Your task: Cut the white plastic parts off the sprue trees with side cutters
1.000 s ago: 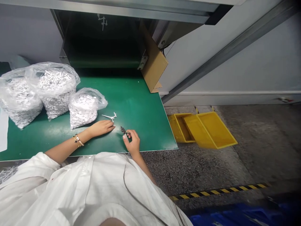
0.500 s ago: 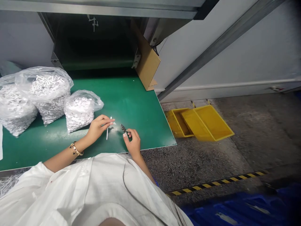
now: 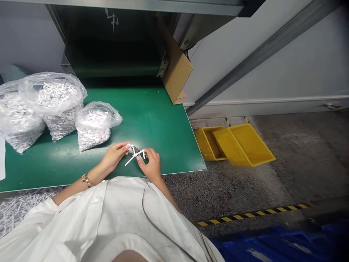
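Note:
Above the front of the green table [image 3: 152,120], my left hand [image 3: 114,157] is closed, pinching a white branched plastic sprue [image 3: 130,160] at its left end. One long stem of it slants down toward me. Facing it from the right is my right hand [image 3: 151,164], closed around small dark cutters [image 3: 137,149]. Their jaws point left and lie partly behind the sprue; the handles are mostly hidden by my fingers. A clear bag of small white round parts [image 3: 94,131] stands beyond my left hand.
Two bigger bags of white parts [image 3: 61,109] [image 3: 20,123] stand at the left. Behind, a dark conveyor belt [image 3: 117,67] carries another white sprue [image 3: 113,22], beside a cardboard panel [image 3: 178,72]. Yellow bins [image 3: 247,145] are on the floor at right; white scraps [image 3: 16,214] lie lower left.
My hands have come closer together. The sprue has turned and now spreads between them, in front of the cutter jaws. The whole view has shifted slightly.

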The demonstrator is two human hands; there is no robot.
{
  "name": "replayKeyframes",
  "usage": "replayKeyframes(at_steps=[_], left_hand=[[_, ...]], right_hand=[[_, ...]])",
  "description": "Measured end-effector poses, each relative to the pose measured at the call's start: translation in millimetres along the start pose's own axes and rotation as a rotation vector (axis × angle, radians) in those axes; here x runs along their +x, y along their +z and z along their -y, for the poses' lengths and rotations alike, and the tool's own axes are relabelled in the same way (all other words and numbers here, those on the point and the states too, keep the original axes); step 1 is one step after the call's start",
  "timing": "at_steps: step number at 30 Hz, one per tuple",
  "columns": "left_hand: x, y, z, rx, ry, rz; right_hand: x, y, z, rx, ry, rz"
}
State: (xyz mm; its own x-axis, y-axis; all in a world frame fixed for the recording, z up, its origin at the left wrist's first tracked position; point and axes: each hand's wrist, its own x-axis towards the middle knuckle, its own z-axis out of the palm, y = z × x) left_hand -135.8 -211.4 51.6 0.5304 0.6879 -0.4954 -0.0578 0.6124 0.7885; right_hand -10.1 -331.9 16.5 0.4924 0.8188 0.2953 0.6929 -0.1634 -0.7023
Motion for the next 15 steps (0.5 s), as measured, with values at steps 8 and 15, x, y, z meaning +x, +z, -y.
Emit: replayKeyframes(at_steps=[8,15], left_hand=[[1.3,-4.2,9.5,-0.094,-0.026,-0.002],[0.3,-2.8,9.5,-0.081,0.005,-0.015]], right_hand=[[2.5,0.9,-0.1,0.05,0.006,0.026],[3.3,-0.6,1.7,0.087,0.007,0.053]])
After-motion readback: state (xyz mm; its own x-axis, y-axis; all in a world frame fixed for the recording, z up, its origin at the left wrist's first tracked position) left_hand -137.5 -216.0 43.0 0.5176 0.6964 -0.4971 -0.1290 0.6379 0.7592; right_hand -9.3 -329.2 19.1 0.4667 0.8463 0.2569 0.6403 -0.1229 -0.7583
